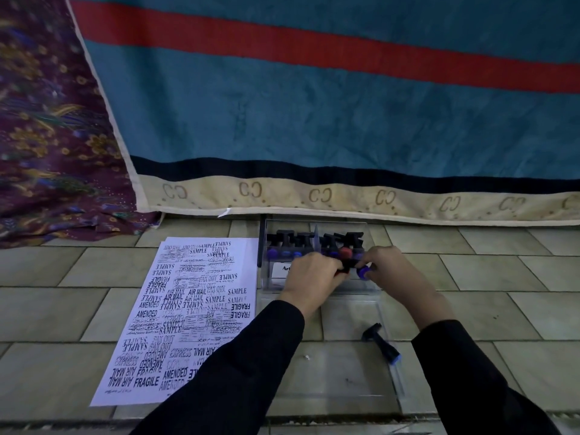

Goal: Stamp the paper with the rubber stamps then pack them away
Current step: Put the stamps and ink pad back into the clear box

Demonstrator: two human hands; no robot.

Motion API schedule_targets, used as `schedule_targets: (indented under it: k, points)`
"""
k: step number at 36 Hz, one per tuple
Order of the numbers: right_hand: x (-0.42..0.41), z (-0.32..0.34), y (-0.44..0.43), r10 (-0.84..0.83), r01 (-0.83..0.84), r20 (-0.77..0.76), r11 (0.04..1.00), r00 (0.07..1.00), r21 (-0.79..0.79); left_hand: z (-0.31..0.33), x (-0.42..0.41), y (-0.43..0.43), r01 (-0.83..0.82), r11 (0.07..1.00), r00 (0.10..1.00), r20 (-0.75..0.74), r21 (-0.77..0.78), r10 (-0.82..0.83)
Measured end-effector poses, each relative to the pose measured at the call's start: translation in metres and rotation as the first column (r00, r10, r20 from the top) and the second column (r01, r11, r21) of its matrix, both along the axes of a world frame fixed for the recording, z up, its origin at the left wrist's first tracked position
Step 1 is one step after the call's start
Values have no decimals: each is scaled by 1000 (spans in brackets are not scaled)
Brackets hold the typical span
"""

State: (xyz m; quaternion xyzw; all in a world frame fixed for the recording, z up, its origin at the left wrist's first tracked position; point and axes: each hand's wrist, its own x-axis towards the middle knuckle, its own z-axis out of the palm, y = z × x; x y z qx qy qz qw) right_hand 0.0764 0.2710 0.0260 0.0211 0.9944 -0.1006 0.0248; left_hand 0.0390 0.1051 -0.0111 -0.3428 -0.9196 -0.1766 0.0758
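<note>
A teal blanket (314, 105) (red-striped) and floral cloth (47, 136) meet the tiled floor (47, 309).

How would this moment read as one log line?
phase: packing | both hands: placing stamps in clear box | loose stamp: on lid | paper: fully stamped

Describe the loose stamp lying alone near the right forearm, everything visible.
The loose stamp is a small rubber stamp with a black plastic-looking body and handle ending in a blue knob. It lies tipped on its side, knob toward the camera, apparently on the clear lid on the tiled floor. Neither hand touches it.
</note>
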Motion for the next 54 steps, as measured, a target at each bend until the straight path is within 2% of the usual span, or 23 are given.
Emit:
schedule_targets:
  k: [7,13,19,25,28,34,40,42,46,50,54]
  points:
    - [-14,1,1,23,-25,95,999,995,21,2,5,2,-10,997,996,-91,-81,2]
    - [-15,-3,3,23,-25,85,1000,996,16,-3,8,3,-22,969,985,-170,-247,-21]
    - [-11,-4,3,23,-23,91,1000,996,-3,-6,9,2,-24,965,982,-185,-260,-25]
    - [-4,-4,0,28,-28,91,1000,995,3,-5,11,-8,-7,996,994,-110,-90,-3]
    - [4,0,-1,25,-25,15,1000,1000,-15,-2,16,-22,-21,999,993,-115,34,25]
    - [45,9,-1,-41,18,-142,988,989,-155,2,24,-74,-198,951,978,-20,237,209]
    - [94,-9,-10,-103,108,34,965,994,-240,-5,15,-138,-437,814,896,111,382,429]
    - [106,-17,-12,-96,106,53,966,994,-237,-12,13,-156,-490,790,868,120,369,482]
    - [121,-28,-15,-77,94,78,963,994,-253,-30,13,-179,-556,795,831,130,243,541]
    - [125,-31,-17,-43,63,109,980,993,-190,-47,18,-181,-601,791,797,162,118,582]
    - [123,-30,-20,-29,50,161,991,987,-128,-56,21,-180,-607,793,791,149,60,594]
